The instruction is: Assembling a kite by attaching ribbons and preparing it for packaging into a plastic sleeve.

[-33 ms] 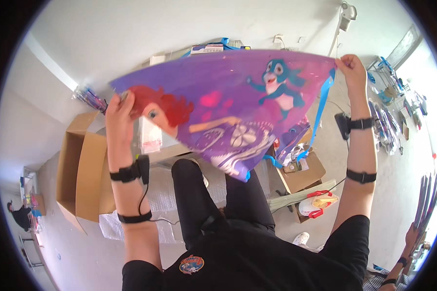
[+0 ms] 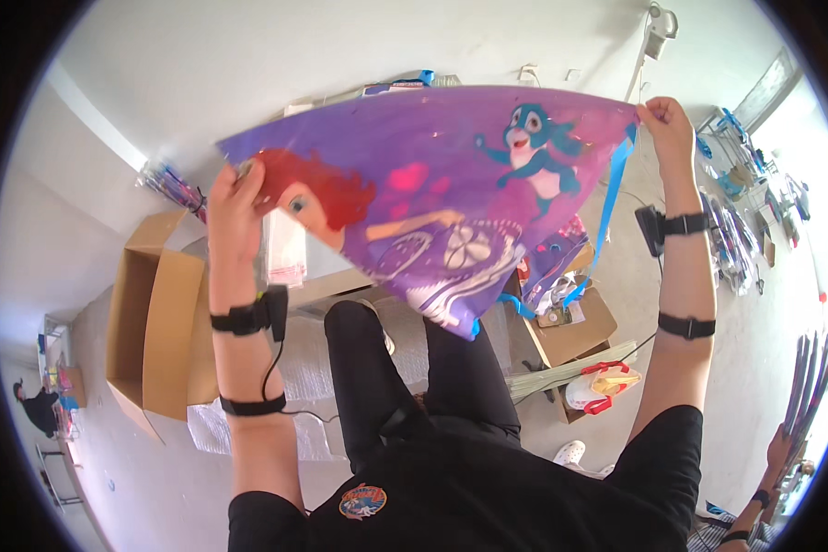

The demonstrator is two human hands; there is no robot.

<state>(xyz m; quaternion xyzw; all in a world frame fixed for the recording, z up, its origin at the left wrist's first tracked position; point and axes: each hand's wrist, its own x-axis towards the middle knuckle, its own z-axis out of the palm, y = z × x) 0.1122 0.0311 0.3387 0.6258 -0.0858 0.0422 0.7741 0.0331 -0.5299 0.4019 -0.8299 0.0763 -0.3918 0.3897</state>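
Observation:
A purple and pink kite (image 2: 442,184) is stretched between my raised hands. Printed on it are a red-haired cartoon figure and a blue and white cartoon animal. My left hand (image 2: 237,198) pinches its left edge by the red hair. At the upper right corner, my right hand (image 2: 667,124) grips it between thumb and fingers. A blue ribbon (image 2: 614,189) hangs from the kite just below that corner. The lower tip of the kite hangs in front of my knees. Whatever lies directly behind the sheet is hidden.
An open cardboard box (image 2: 161,317) stands at the left. Another cardboard box (image 2: 575,327) with mixed items sits beyond my right knee, near a white bag with red handles (image 2: 603,386). Bubble wrap (image 2: 294,428) lies on the floor. Another person's hand (image 2: 780,446) holds dark rods at far right.
The kite has shifted slightly, its lower tip a little up and to the right. My left hand has moved slightly right. Both hands keep their hold.

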